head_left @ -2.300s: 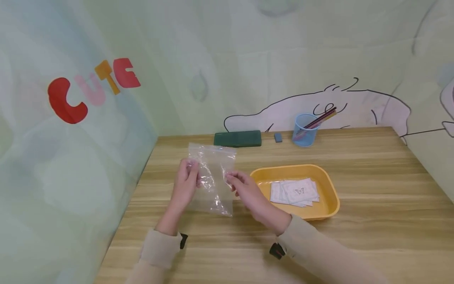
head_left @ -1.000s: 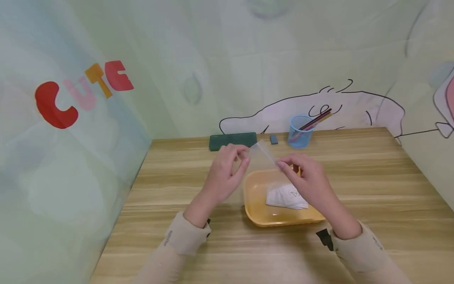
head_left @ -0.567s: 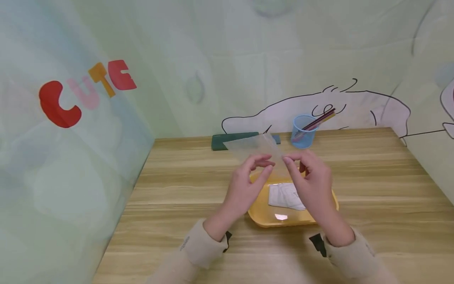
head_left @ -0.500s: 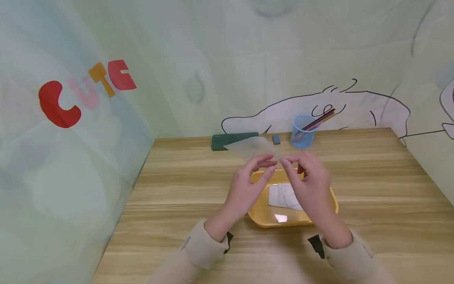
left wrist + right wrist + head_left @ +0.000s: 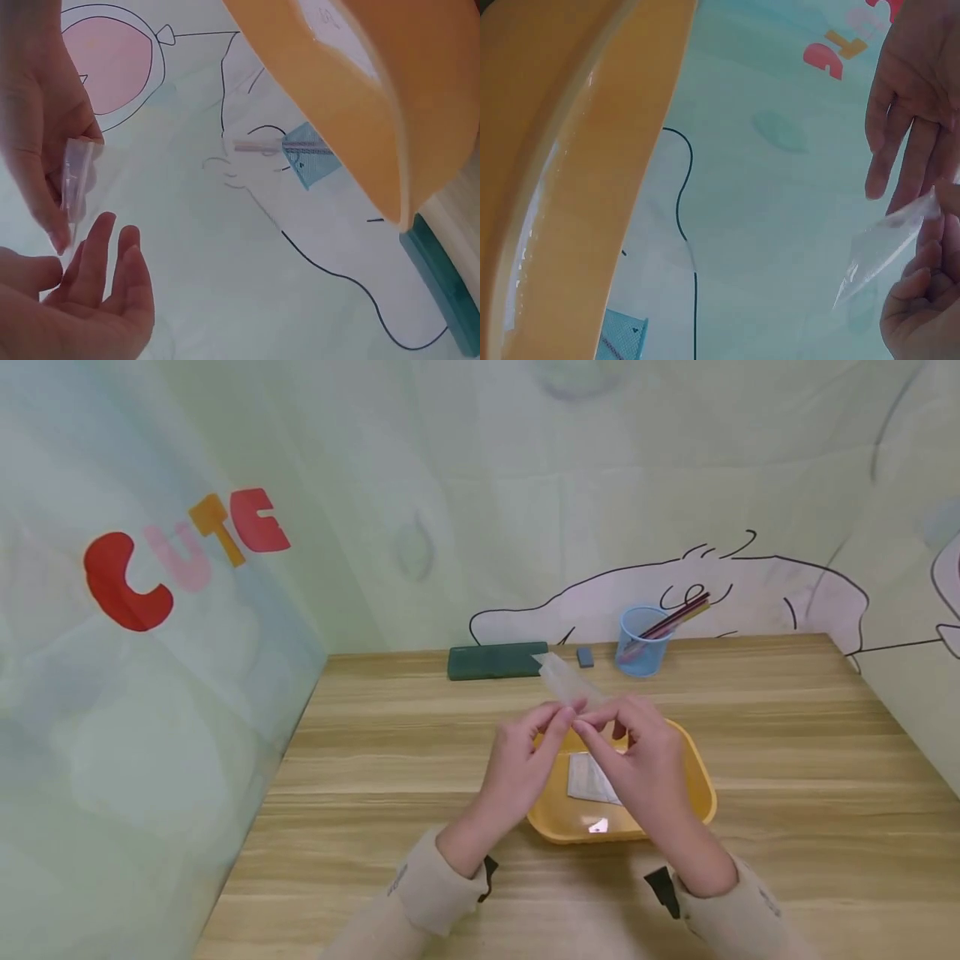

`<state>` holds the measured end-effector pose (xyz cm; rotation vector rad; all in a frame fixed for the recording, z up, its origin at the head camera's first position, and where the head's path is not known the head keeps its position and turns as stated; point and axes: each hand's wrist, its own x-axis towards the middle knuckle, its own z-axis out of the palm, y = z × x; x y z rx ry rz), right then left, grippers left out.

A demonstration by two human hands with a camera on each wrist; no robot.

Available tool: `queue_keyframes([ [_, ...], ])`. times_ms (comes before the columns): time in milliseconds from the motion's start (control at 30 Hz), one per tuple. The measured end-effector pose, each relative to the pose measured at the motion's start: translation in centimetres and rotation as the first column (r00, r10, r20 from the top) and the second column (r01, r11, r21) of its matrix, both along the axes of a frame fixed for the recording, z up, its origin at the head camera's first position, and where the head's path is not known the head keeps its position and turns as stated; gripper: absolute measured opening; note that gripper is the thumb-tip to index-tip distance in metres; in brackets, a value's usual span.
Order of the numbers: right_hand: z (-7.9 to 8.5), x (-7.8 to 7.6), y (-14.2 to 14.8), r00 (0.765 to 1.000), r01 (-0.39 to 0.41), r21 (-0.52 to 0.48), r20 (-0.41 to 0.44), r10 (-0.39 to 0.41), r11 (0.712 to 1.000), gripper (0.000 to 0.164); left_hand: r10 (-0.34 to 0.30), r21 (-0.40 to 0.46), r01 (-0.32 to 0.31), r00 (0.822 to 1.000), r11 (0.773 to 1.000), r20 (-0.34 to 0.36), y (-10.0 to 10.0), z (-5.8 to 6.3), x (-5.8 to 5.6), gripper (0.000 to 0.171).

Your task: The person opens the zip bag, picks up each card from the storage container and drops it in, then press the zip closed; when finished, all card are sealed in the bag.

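Note:
A clear plastic zip bag [image 5: 566, 681], bunched narrow, slants up and away from my fingers above the yellow tray [image 5: 555, 822]. My right hand [image 5: 648, 760] pinches its near end between thumb and forefinger. The thumb and forefinger of my left hand [image 5: 517, 760] meet at that same end, touching the right fingertips. In the left wrist view the bag [image 5: 77, 176] lies against the right hand's fingers; the left hand's other fingers [image 5: 97, 259] stretch out loosely. A pointed flap of the bag [image 5: 885, 247] shows in the right wrist view. White flat packets [image 5: 588, 778] lie in the tray, partly behind my right hand.
Along the table's back edge are a dark green case [image 5: 497, 662], a small blue eraser-like block [image 5: 585, 657] and a blue cup [image 5: 642, 643] holding several pencils. A printed cloth backdrop [image 5: 375, 527] rises behind the wooden table [image 5: 795, 777].
Both hands first held the bag flat, left of the tray. It then moved right over the tray and narrowed. Most recently my left fingertips closed in beside the right ones.

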<state>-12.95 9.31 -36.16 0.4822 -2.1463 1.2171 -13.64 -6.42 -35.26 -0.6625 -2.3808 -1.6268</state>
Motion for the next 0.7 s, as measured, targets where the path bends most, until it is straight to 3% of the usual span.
queue_keyframes([
  [167,0.3,0.3,0.0,0.988,-0.069,-0.072,0.132,0.078,0.995,0.010,0.006,-0.082,-0.014,0.995,0.997,-0.096,0.0,0.0,0.3,0.037],
  [333,0.7,0.8,-0.1,0.941,-0.167,-0.200,0.258,0.217,0.965,0.009,0.012,-0.145,-0.033,0.989,0.989,-0.146,0.0,0.4,0.8,0.033],
  [433,1.1,1.0,0.0,0.879,-0.219,-0.324,0.344,0.331,0.920,0.010,-0.013,-0.126,-0.002,0.993,0.992,-0.119,0.0,0.5,0.9,0.031],
  [533,1.4,1.1,0.2,0.821,-0.220,-0.415,0.411,0.397,0.883,0.015,-0.045,-0.073,0.040,0.997,0.996,-0.065,0.0,0.5,0.9,0.029],
  [600,1.4,1.1,0.2,0.804,-0.217,-0.449,0.421,0.420,0.867,0.017,-0.060,-0.044,0.058,0.998,0.997,-0.031,-0.1,0.6,0.9,0.028],
  [700,1.4,1.1,0.2,0.814,-0.227,-0.452,0.399,0.423,0.863,0.016,-0.064,-0.028,0.063,0.998,0.998,-0.018,-0.1,0.7,0.9,0.027],
])
